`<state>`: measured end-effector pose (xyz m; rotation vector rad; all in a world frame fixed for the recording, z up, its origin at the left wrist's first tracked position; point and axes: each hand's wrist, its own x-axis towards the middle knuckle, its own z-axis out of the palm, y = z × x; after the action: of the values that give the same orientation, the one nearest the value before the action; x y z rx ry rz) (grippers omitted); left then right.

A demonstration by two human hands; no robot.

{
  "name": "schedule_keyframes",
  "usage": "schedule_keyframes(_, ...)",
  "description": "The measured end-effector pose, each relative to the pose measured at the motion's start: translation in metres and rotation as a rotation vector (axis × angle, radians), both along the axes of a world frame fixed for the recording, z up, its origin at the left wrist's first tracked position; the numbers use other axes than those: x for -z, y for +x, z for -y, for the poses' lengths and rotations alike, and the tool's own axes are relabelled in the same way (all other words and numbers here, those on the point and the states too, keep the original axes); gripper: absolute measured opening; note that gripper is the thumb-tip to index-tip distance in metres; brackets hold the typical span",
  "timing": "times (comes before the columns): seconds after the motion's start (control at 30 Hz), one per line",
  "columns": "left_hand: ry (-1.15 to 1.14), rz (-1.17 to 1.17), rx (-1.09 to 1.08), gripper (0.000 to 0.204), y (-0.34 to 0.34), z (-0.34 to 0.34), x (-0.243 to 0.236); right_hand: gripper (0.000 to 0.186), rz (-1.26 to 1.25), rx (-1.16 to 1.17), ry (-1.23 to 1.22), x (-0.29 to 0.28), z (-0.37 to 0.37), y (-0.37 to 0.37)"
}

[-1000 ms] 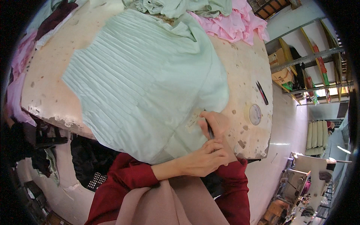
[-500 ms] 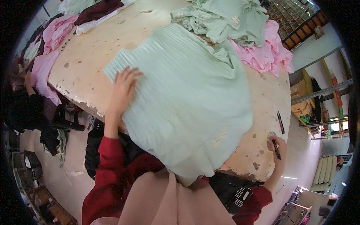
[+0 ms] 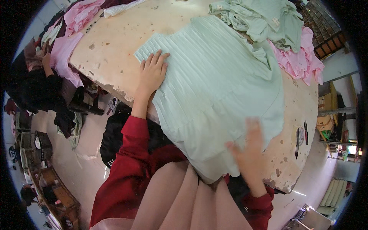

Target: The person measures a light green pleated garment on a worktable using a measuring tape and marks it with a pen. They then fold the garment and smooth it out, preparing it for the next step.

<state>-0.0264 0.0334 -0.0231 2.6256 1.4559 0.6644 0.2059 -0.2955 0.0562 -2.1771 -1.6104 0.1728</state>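
Across the near edge of the table (image 3: 115,50), the pale-green pleated garment (image 3: 218,76) lies under the flat, empty left hand (image 3: 153,73), while the blurred right hand (image 3: 251,155), open and empty over it, has released the black pen (image 3: 297,147) near the right edge, apparently freeing both for handling.

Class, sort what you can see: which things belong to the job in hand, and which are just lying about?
Seemingly in the job:
- pale green pleated garment
- left grip, spread on its pleated edge
- right grip, blurred over its lower part

Apparently lying about:
- crumpled green garments
- pink cloth, upper right
- tape roll
- two slim dark tools
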Motion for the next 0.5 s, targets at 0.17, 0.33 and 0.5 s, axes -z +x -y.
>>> schedule_keyframes(0.17, -0.081, -0.088, -0.118, 0.039, -0.001, 0.012, -0.033, 0.074, 0.279, -0.468, -0.252, 0.025, -0.041, 0.049)
schedule_keyframes(0.33, -0.273, -0.308, 0.049, 0.046, -0.003, 0.065, -0.063, 0.044, 0.339, -0.357, -0.114, 0.000, -0.053, 0.155)
schedule_keyframes(0.5, -0.394, -0.046, 0.528, 0.081, -0.048, 0.086, -0.074, 0.022, -0.280, -0.193, -0.351, -0.033, 0.028, 0.143)
